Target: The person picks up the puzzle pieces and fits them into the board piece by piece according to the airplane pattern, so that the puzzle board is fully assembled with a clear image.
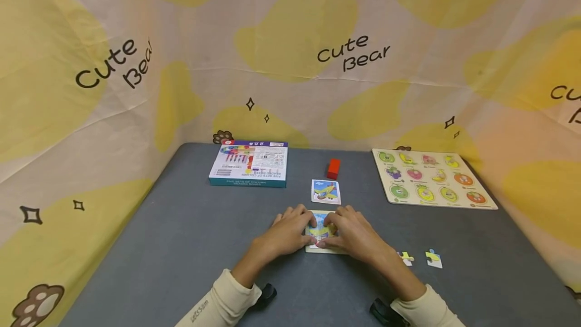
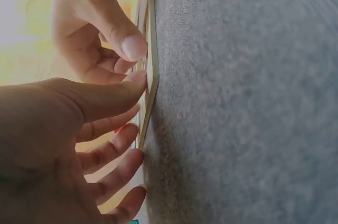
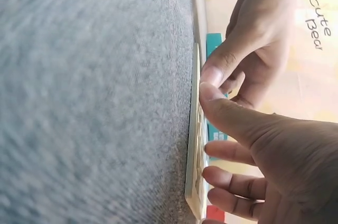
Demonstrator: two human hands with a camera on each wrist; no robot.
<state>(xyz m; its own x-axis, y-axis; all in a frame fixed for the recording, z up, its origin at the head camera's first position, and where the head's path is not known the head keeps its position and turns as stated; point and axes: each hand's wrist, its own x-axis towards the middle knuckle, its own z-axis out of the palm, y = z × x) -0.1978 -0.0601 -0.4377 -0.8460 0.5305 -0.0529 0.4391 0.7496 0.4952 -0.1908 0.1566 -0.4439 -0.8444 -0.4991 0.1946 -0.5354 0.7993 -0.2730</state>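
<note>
A small jigsaw puzzle board (image 1: 327, 251) with a pale rim lies flat on the grey table, and a yellow and blue airplane picture shows between the hands. From the left, my left hand (image 1: 287, 232) touches the pieces with thumb and index finger. My right hand (image 1: 354, 231) does the same from the right, its thumb close to the left one. In the left wrist view, the left fingers (image 2: 119, 163) spread loosely beside the board's edge. The right thumb (image 3: 227, 110) presses on top in the right wrist view. Both hands hide part of the picture.
Two loose jigsaw pieces (image 1: 433, 258) lie right of the right forearm. Behind the board are an airplane picture card (image 1: 326, 192) and a red block (image 1: 333, 169). A flat box (image 1: 249, 163) stands back left, a fruit puzzle board (image 1: 436, 180) back right. Printed cloth walls surround the table.
</note>
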